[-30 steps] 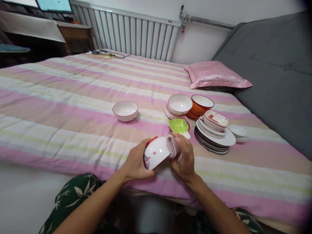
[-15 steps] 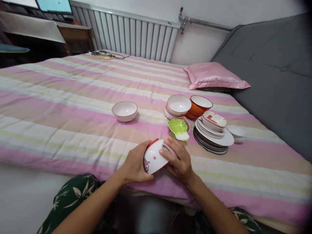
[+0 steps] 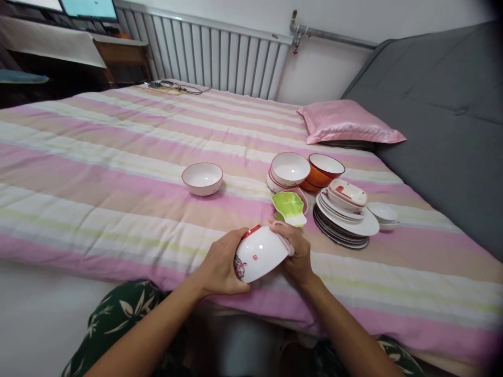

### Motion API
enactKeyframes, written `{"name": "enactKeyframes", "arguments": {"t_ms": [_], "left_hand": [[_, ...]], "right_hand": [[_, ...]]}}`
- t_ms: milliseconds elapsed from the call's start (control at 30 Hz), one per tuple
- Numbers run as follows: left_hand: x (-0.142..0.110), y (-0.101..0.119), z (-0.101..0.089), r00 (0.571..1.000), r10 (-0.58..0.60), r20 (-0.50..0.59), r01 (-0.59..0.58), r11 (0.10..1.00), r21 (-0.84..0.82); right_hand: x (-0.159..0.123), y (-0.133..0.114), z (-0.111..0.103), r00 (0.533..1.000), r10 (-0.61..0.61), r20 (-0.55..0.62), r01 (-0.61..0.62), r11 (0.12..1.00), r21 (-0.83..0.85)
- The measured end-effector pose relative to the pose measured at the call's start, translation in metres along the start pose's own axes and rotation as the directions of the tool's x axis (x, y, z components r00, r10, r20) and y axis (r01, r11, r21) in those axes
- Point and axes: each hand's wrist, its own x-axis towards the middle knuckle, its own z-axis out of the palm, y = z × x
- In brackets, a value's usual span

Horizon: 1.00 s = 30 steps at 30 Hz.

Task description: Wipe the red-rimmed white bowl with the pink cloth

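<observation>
My left hand (image 3: pixel 218 264) grips a white bowl (image 3: pixel 261 254) with a red rim and small red marks, tilted on its side over the near edge of the bed. At the bowl's right side my right hand (image 3: pixel 296 251) presses a pale pink cloth (image 3: pixel 290 245) against it; most of the cloth is hidden by the fingers. Just beyond the hands lies a green leaf-shaped dish (image 3: pixel 290 206).
On the striped bedspread (image 3: pixel 118 173) sit a lone white bowl (image 3: pixel 201 177), stacked white bowls (image 3: pixel 288 170), an orange bowl (image 3: pixel 323 168), a stack of plates (image 3: pixel 346 222) with a small dish on top, and small saucers (image 3: pixel 385 213). A pink pillow (image 3: pixel 348 121) lies farther back.
The bowl has been turned in my hands, its base now swung toward the right. My right hand with the cloth has slid from over the bowl's base to its right side.
</observation>
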Motion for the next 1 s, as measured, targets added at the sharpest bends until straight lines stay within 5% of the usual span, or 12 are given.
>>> {"name": "enactKeyframes", "arguments": {"t_ms": [200, 367, 533, 667, 800, 1000], "left_hand": [[0.002, -0.001, 0.001, 1.0, -0.022, -0.007, 0.022, 1.0, -0.017], [0.003, 0.001, 0.0, 1.0, -0.022, -0.018, 0.021, 0.999, -0.036], [-0.003, 0.002, -0.002, 0.999, 0.025, -0.033, -0.029, 0.993, -0.117], [-0.005, 0.007, 0.0, 0.998, 0.042, -0.051, -0.05, 0.985, -0.166], [-0.003, 0.013, 0.003, 0.998, 0.01, -0.066, -0.02, 0.989, -0.15], [0.001, 0.013, 0.003, 0.997, 0.013, -0.073, -0.02, 0.995, -0.1]], "right_hand": [[-0.007, 0.008, 0.01, 0.976, 0.219, -0.016, -0.213, 0.962, 0.172], [-0.007, 0.007, 0.014, 0.966, 0.254, -0.039, -0.242, 0.949, 0.202], [0.006, -0.014, 0.0, 0.997, -0.007, -0.079, 0.004, 0.999, -0.039], [0.019, -0.047, -0.008, 0.94, -0.307, 0.148, 0.341, 0.841, -0.42], [0.022, -0.07, -0.001, 0.902, -0.346, 0.26, 0.432, 0.703, -0.565], [0.022, -0.068, 0.003, 0.894, -0.354, 0.274, 0.448, 0.735, -0.51]]}}
